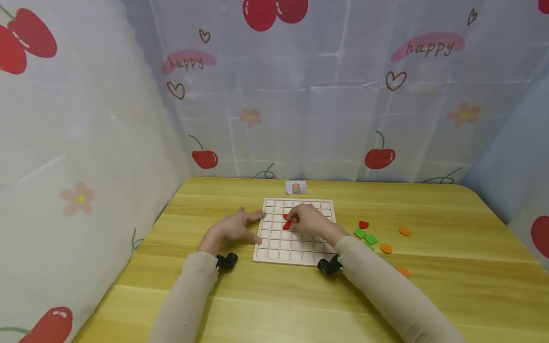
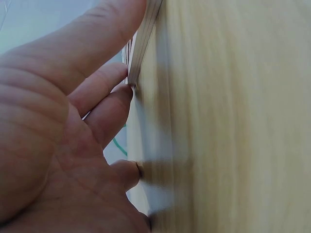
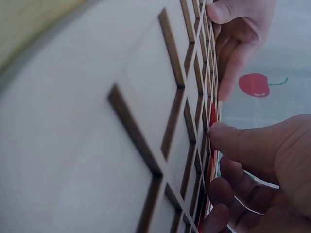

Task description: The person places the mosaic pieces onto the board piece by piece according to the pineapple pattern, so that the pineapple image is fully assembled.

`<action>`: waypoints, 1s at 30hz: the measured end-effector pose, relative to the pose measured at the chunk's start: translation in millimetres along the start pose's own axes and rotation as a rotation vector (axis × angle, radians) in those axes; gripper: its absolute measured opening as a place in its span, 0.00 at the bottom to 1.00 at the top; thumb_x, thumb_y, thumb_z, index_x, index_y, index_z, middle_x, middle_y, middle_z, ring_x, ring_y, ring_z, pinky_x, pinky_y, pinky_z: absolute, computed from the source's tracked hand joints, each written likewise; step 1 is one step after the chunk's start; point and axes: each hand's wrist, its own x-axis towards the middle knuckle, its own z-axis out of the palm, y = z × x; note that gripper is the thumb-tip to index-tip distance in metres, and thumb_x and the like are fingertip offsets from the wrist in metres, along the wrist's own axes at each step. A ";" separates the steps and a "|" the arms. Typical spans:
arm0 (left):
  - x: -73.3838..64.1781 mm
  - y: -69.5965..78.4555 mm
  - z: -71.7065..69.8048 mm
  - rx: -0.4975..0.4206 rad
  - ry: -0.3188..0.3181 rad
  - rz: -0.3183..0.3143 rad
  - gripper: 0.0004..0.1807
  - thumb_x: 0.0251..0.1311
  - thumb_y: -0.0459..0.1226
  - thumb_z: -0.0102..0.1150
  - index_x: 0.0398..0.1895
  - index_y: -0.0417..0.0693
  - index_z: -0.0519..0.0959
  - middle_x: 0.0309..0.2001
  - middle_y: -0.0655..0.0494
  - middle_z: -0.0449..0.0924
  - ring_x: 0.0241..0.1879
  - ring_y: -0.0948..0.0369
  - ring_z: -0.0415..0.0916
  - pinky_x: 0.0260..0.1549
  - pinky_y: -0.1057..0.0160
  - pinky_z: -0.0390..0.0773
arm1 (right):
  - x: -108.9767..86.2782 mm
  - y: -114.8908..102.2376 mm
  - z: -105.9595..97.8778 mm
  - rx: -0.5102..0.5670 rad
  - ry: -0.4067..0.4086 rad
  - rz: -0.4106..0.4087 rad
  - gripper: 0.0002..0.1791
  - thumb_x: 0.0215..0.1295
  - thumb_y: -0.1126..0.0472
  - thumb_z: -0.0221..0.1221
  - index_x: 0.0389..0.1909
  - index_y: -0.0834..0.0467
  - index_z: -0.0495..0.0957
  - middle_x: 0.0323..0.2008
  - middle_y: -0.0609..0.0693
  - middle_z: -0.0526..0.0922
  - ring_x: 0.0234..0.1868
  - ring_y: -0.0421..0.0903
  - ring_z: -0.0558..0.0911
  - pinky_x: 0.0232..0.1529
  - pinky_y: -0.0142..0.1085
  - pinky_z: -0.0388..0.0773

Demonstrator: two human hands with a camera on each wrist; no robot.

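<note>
A pale wooden grid board (image 1: 274, 255) lies on the table, its square cells divided by thin ridges. My left hand (image 1: 233, 226) has its fingers spread, with thumb and fingertips touching the board's left edge. Over the middle of the board, my right hand (image 1: 310, 220) has curled fingers and pinches a red quarter-round piece (image 1: 287, 226) at a cell. Another red piece (image 1: 285, 216) sits just behind it, partly covered by the fingers. In the right wrist view the thumb (image 3: 238, 138) is against red; the exact grip is partly hidden.
Right of the board lie a red piece (image 1: 364, 224), several green squares (image 1: 371, 239) and several orange rounds (image 1: 404, 231). Behind the board is a small printed pattern card (image 1: 296, 187). Cherry-printed curtains (image 1: 300, 119) border the table (image 1: 274, 305) at the back and sides.
</note>
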 end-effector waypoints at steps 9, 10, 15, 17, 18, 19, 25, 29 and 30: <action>2.5 -1.8 1.7 0.017 0.001 0.009 0.49 0.52 0.49 0.78 0.78 0.72 0.64 0.81 0.68 0.55 0.84 0.45 0.23 0.76 0.29 0.33 | -1.2 0.9 3.5 0.016 -0.003 0.006 0.09 0.64 0.64 0.68 0.45 0.59 0.87 0.30 0.47 0.81 0.32 0.43 0.75 0.39 0.35 0.72; 1.9 -1.1 2.0 0.015 0.000 0.012 0.49 0.52 0.49 0.78 0.78 0.72 0.64 0.81 0.68 0.55 0.84 0.45 0.23 0.76 0.29 0.32 | -1.5 1.0 3.9 0.017 -0.003 0.008 0.09 0.64 0.64 0.69 0.44 0.59 0.87 0.30 0.47 0.81 0.32 0.43 0.75 0.39 0.35 0.73; 0.4 2.3 1.6 0.015 -0.005 0.013 0.49 0.52 0.49 0.78 0.78 0.72 0.64 0.81 0.68 0.54 0.84 0.45 0.23 0.76 0.29 0.32 | -4.9 1.3 4.3 -0.016 0.026 -0.001 0.10 0.64 0.61 0.69 0.45 0.58 0.86 0.32 0.47 0.83 0.34 0.43 0.77 0.41 0.37 0.76; 1.0 2.6 1.3 0.019 0.001 0.013 0.49 0.52 0.49 0.78 0.78 0.72 0.64 0.81 0.68 0.54 0.84 0.45 0.23 0.76 0.29 0.34 | -7.5 1.0 2.2 -0.027 0.041 -0.006 0.10 0.64 0.62 0.68 0.45 0.58 0.86 0.33 0.48 0.84 0.35 0.43 0.78 0.43 0.39 0.77; 1.5 2.8 1.2 0.019 0.004 0.012 0.49 0.52 0.49 0.78 0.78 0.72 0.64 0.81 0.68 0.54 0.84 0.45 0.23 0.76 0.29 0.34 | -8.9 1.4 0.7 -0.035 0.048 -0.013 0.10 0.64 0.63 0.68 0.45 0.58 0.86 0.34 0.48 0.84 0.36 0.43 0.78 0.44 0.39 0.78; 2.0 2.7 1.1 0.018 0.007 0.012 0.49 0.52 0.49 0.78 0.78 0.72 0.64 0.81 0.68 0.55 0.84 0.45 0.23 0.76 0.29 0.34 | -10.5 1.8 -1.2 -0.040 0.051 -0.014 0.10 0.64 0.63 0.67 0.45 0.58 0.86 0.34 0.48 0.84 0.36 0.43 0.78 0.44 0.39 0.77; 2.7 3.4 1.4 0.013 0.010 0.004 0.50 0.51 0.49 0.79 0.78 0.72 0.64 0.81 0.68 0.55 0.84 0.46 0.23 0.76 0.30 0.33 | -22.7 13.9 -13.7 -0.065 0.061 -0.051 0.06 0.64 0.63 0.66 0.41 0.56 0.86 0.30 0.47 0.82 0.33 0.43 0.76 0.40 0.38 0.75; 1.9 2.2 2.2 0.007 0.014 -0.013 0.50 0.50 0.50 0.79 0.78 0.72 0.64 0.81 0.65 0.55 0.84 0.46 0.24 0.77 0.30 0.36 | -33.9 28.1 -23.0 -0.054 0.048 -0.066 0.05 0.65 0.62 0.66 0.41 0.57 0.86 0.30 0.47 0.81 0.32 0.42 0.75 0.37 0.36 0.74; 1.6 1.7 2.4 0.007 0.016 -0.016 0.50 0.50 0.50 0.79 0.78 0.73 0.65 0.82 0.65 0.55 0.84 0.46 0.25 0.77 0.30 0.37 | -37.0 31.9 -25.7 -0.047 0.040 -0.064 0.05 0.66 0.62 0.66 0.41 0.57 0.87 0.30 0.47 0.81 0.33 0.42 0.75 0.36 0.36 0.74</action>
